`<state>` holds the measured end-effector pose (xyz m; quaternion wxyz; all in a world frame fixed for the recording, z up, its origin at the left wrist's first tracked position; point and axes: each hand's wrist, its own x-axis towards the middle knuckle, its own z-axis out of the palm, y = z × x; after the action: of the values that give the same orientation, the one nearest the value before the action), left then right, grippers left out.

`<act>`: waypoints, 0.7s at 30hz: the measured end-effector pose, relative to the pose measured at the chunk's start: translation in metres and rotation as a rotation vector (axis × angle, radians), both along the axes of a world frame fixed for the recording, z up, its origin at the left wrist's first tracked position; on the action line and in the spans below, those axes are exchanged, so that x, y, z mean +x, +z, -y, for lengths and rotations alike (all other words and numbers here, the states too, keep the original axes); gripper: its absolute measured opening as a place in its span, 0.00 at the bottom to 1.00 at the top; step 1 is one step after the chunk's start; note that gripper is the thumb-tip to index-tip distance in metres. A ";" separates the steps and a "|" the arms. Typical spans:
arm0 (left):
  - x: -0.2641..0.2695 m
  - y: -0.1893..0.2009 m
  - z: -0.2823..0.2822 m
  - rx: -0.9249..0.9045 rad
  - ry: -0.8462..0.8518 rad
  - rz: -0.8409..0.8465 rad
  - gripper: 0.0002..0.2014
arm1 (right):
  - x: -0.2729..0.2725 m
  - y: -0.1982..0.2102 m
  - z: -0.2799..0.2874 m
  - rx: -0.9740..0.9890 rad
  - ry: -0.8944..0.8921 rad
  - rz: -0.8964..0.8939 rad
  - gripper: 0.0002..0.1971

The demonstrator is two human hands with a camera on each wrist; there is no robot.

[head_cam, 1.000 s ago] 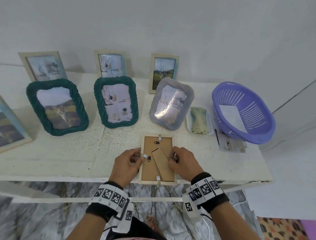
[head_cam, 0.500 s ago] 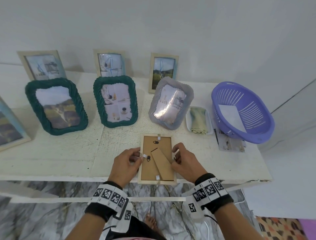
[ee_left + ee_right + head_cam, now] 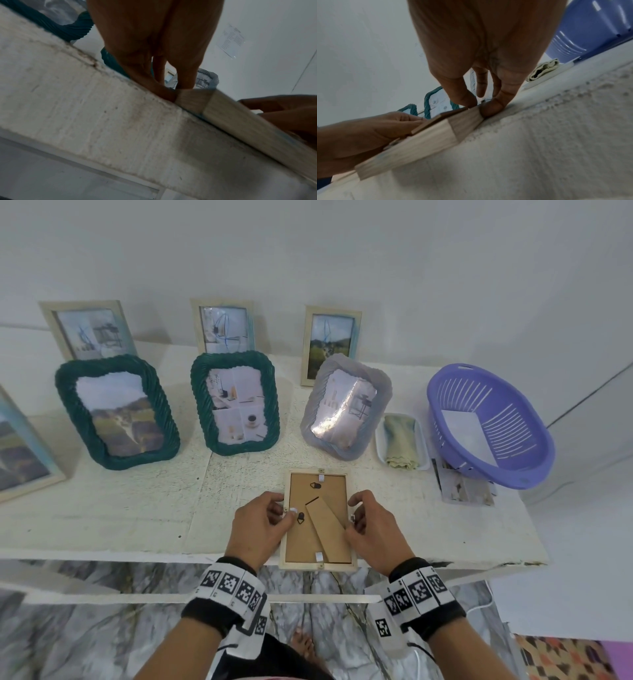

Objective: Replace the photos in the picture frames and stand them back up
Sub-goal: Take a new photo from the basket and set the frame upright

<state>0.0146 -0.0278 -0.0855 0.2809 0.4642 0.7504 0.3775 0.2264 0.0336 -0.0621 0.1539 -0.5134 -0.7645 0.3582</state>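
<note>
Pale wooden frame (image 3: 318, 566) lies face-down, brown backing up; both hands (image 3: 259, 525) pinch its side clips

Soft, even light fills the head view, with glare flaring off the glazing of the grey woven frame (image 3: 346, 414) and wide-angle bending at the edges of the white table (image 3: 102, 508). Both wrist views are dimmer, bluish and motion-blurred, the near palms in shadow.

The face-down frame (image 3: 318, 520) lies at the table's (image 3: 102, 508) front edge; standing frames (image 3: 236, 402) behind, basket (image 3: 489, 422) far right.
</note>
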 end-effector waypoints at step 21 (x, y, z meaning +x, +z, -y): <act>0.001 0.002 0.001 0.031 0.027 0.034 0.08 | -0.027 0.021 -0.038 0.261 0.048 0.235 0.15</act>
<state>0.0155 -0.0293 -0.0831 0.2809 0.4518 0.7459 0.4008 0.1997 0.0713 -0.0416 0.1201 -0.5088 -0.8294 0.1968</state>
